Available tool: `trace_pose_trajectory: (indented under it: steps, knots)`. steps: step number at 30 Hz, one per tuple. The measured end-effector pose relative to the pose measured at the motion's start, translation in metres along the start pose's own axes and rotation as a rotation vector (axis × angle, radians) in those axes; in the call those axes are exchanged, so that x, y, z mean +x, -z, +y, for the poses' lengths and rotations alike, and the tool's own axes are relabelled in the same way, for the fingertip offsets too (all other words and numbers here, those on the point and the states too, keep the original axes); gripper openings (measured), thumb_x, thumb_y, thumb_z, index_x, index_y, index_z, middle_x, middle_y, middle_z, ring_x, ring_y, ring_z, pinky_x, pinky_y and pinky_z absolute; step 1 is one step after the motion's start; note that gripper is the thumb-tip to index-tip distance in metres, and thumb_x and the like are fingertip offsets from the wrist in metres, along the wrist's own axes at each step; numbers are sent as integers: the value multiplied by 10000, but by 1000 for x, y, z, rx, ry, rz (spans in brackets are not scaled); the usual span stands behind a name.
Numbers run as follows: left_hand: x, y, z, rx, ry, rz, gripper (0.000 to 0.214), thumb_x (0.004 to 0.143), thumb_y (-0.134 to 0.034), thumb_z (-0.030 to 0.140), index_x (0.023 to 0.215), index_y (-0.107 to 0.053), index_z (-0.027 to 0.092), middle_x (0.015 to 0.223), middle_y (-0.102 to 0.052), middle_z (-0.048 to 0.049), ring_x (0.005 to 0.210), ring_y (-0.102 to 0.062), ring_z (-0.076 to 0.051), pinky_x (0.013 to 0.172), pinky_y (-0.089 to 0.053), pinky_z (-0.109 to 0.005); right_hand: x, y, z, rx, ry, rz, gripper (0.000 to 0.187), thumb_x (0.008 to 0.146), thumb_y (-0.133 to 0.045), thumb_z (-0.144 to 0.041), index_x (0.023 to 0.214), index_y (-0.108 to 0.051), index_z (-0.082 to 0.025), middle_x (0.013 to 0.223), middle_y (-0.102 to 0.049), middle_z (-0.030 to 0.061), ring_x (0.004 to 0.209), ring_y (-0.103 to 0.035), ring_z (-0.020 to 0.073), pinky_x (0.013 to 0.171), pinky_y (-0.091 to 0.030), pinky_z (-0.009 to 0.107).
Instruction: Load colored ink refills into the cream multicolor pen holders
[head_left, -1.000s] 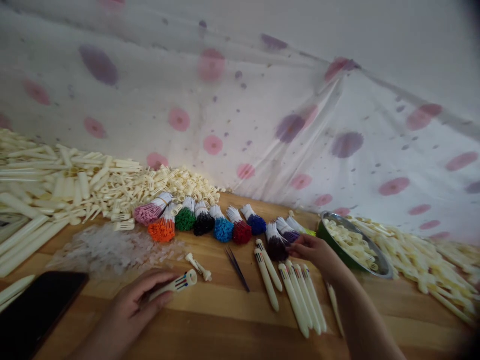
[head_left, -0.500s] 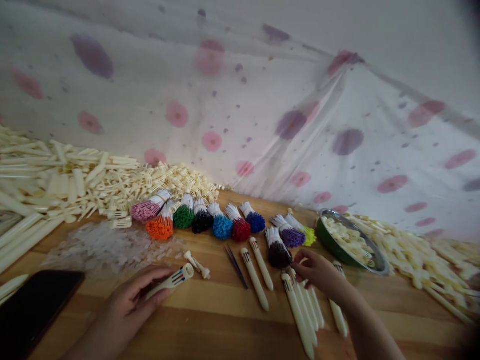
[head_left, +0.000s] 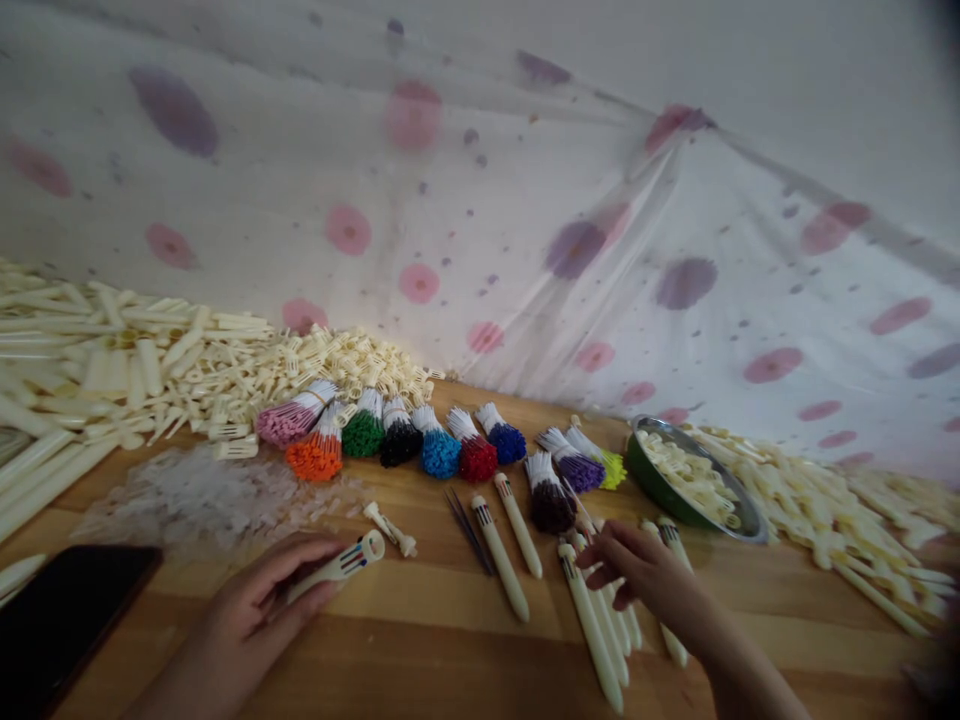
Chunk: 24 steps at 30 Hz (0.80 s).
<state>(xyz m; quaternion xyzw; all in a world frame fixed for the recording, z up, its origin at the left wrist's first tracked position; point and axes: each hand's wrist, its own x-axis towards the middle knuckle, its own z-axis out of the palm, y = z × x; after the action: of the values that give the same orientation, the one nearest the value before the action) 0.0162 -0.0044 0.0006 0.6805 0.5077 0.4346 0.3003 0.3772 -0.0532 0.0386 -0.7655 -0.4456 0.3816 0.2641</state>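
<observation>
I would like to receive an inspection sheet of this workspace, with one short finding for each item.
Surface: wooden table, partly covered.
Work things: cream pen barrel; ten refill bundles; multicolour pens; tweezers; green bowl of cream parts.
Clutter: black phone-like slab, clear plastic pieces, cream heaps left and right.
Hands: left hand holds the barrel; right hand is over the pens, grip unclear.
Cables: nothing seen.
Surroundings: spotted plastic sheet behind.

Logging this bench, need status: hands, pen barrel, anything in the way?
Left hand gripping pen barrel. Right hand over grouped pens, grip unclear. Tweezers between hands, touching neither.
</observation>
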Motion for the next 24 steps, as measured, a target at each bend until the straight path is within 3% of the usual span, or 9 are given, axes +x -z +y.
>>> trace_pose_trajectory:
  steps: [4, 9, 13, 18, 24]
  knots:
    - [-1, 0, -3, -117, -45, -82, 199, 693, -659, 297, 874, -726, 344, 903, -769, 59, 831, -719, -178, 745, -554, -201, -17, -10, -11, -20, 206, -11, 315, 755, -485, -490, 782, -585, -193, 671, -630, 19, 512, -580, 130, 402, -442, 202]
    - [-2, 4, -3, -61, -108, -201, 306, 776, -593, 230, 1020, -675, 394, 1035, -732, 78, 930, -689, -158, 812, -526, -209, -37, -25, -59, -239, 472, 53, 286, 843, -462, -398, 905, -663, -206, 594, -635, 1, 486, -575, 128, 476, -459, 215]
    - [-5, 4, -2, -119, -103, -180, 307, 753, -614, 197, 1003, -685, 360, 1000, -746, 59, 902, -699, -157, 771, -539, -192, -45, -37, -90, -328, 689, 68, 199, 862, -482, -293, 919, -658, -219, 652, -670, -10, 532, -598, 118, 504, -444, 194]
    - [-6, 0, -10, -202, -61, -132, 306, 695, -681, 194, 962, -696, 342, 970, -756, 47, 869, -707, -164, 740, -548, -189, -43, -47, -95, -371, 860, -18, 170, 877, -508, -249, 894, -676, -235, 748, -673, 0, 616, -607, 109, 557, -433, 189]
    - [-7, -2, -18, -166, -65, -167, 285, 702, -696, 215, 949, -695, 358, 948, -756, 56, 865, -701, -160, 749, -540, -183, -44, -45, -90, -396, 963, -23, 189, 899, -479, -211, 911, -668, -212, 809, -640, 34, 682, -597, 117, 610, -440, 203]
